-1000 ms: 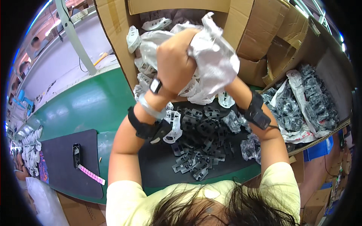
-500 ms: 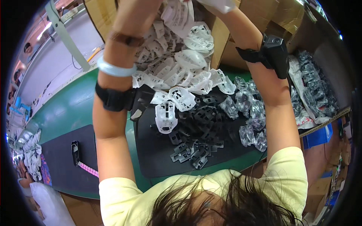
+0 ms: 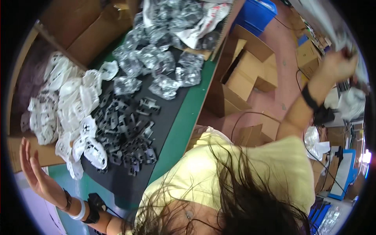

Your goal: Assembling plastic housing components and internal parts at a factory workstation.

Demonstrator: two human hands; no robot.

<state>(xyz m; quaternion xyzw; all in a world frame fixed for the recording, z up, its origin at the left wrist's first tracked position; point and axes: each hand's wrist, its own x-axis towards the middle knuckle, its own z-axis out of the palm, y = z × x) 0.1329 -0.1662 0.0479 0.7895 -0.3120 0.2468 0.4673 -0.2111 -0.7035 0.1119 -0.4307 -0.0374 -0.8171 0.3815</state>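
My left hand (image 3: 41, 178) is raised at the left with its fingers stretched out and apart, holding nothing. It is nearest to a heap of white plastic shells (image 3: 70, 98) that spills from a cardboard box. Far out at the right is my right hand (image 3: 340, 65), blurred at the fingers; a smeared grey-white, film-like surface lies behind it, and whether it grips anything I cannot make out. Small black plastic parts (image 3: 125, 129) lie piled on a dark mat (image 3: 166, 111) beside the shells. Several clear-bagged parts (image 3: 152, 62) sit further back on the mat.
The green table edge (image 3: 196, 105) runs past my body. Beyond it stand an open cardboard box (image 3: 250, 74) and a blue bin (image 3: 254, 15) on the pinkish floor (image 3: 280, 55). A dark cable (image 3: 250, 112) crosses there. A blue-edged board (image 3: 342, 172) is at the far right.
My body and view have turned right. My arms, both over the box of white shells before, are now spread wide, the right one swung away from the table.
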